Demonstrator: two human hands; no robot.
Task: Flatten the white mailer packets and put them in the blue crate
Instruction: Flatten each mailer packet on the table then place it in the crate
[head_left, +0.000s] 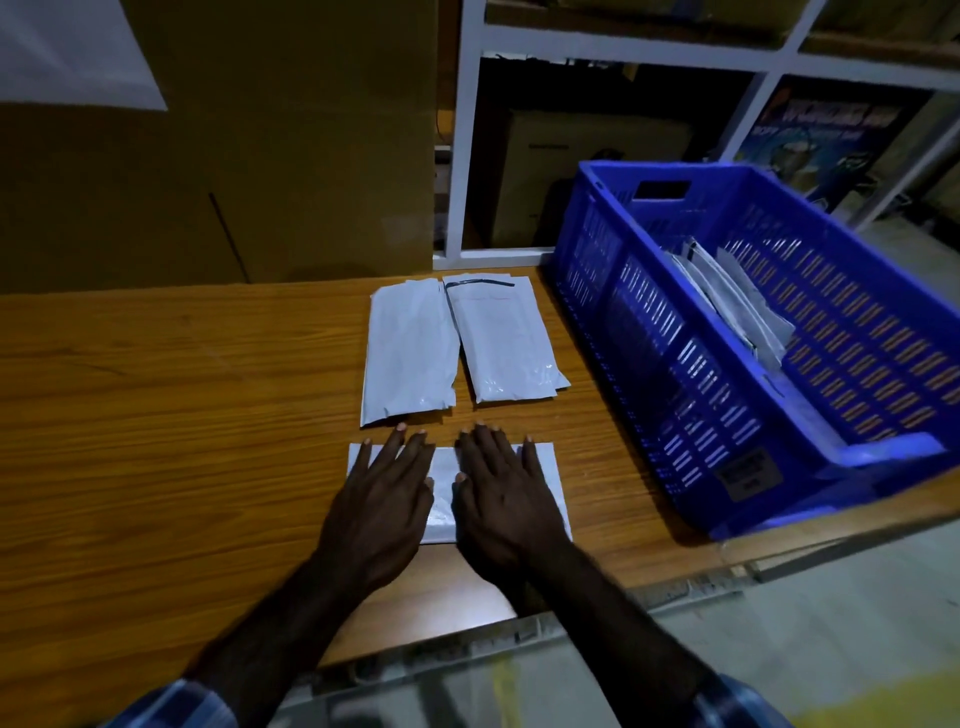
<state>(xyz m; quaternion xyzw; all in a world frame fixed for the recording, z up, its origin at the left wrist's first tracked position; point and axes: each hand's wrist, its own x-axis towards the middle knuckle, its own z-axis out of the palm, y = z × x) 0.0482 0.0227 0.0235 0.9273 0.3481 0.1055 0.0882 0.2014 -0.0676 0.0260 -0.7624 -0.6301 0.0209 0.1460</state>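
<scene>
Head view: the left hand (382, 501) and right hand (501, 493) lie flat with straight fingers, pressing the near packet (442, 480) onto the table (182, 415). 2 more packets (408, 353) wait just beyond, side by side. The crate (675, 374) at right already holds several. The packet looks light, soft and slick; probably best pinched at an edge.

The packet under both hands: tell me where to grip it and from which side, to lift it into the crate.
Likely by its right short edge, coming from the right, the blue crate's side. The packet lies flat and crosswise under the left hand and right hand; that edge shows bare past the right hand's fingers.
</scene>
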